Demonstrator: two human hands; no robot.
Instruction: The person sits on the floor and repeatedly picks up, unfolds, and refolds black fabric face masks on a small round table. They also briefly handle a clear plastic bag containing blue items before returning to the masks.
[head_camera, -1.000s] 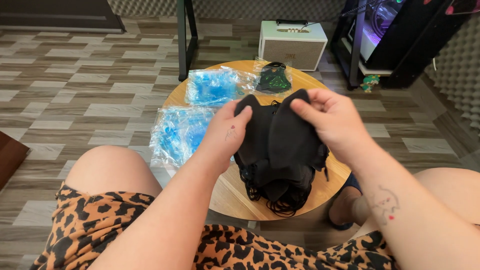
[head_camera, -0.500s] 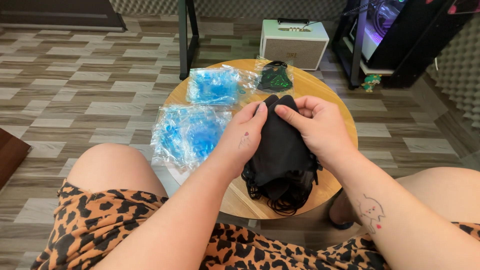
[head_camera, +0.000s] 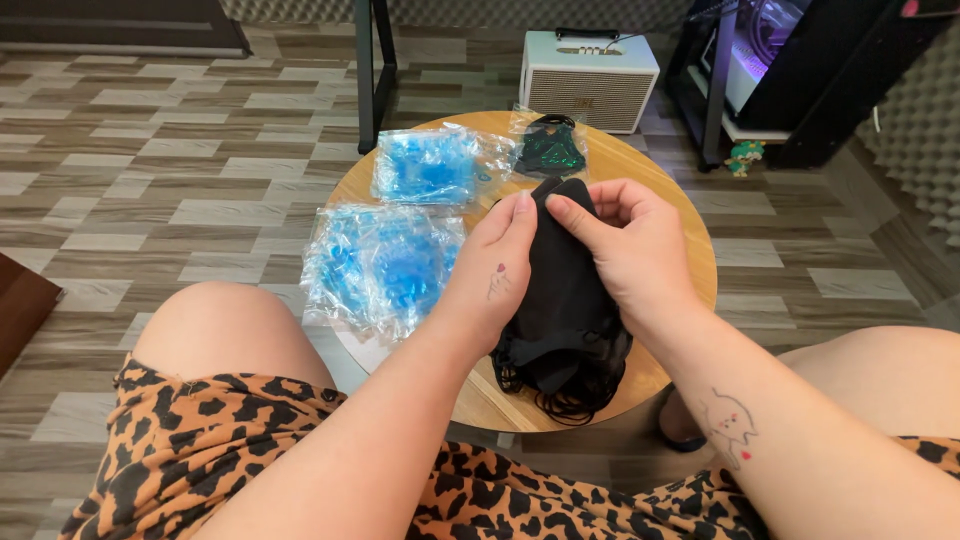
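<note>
While leaning over the round wooden table (head_camera: 690, 270), held a folded bundle of black masks (head_camera: 565, 300) just above its near half, right of the clear packets of blue pieces (head_camera: 385, 265). Pinched the bundle's top edge with the left hand (head_camera: 500, 265), thumb and forefinger closed on the fabric, other fingers curled behind. Gripped the same edge from the other side with the right hand (head_camera: 625, 250), fingers bent round it, tips nearly meeting those of the left. Had the long axis running away from the body: narrow folded end pointing toward the far rim and the dark green packet (head_camera: 548, 148), wide end with the tangle of ear loops (head_camera: 560, 395) pointing back toward the knees, resting on or just over the table's near edge; could not tell which. Looked risky at that loose end: with only the top pinched, might well have let inner layers slide out and fan apart, or snagged loops on the table edge. Could also have nudged the nearest blue packet off the rim with the left wrist.
</note>
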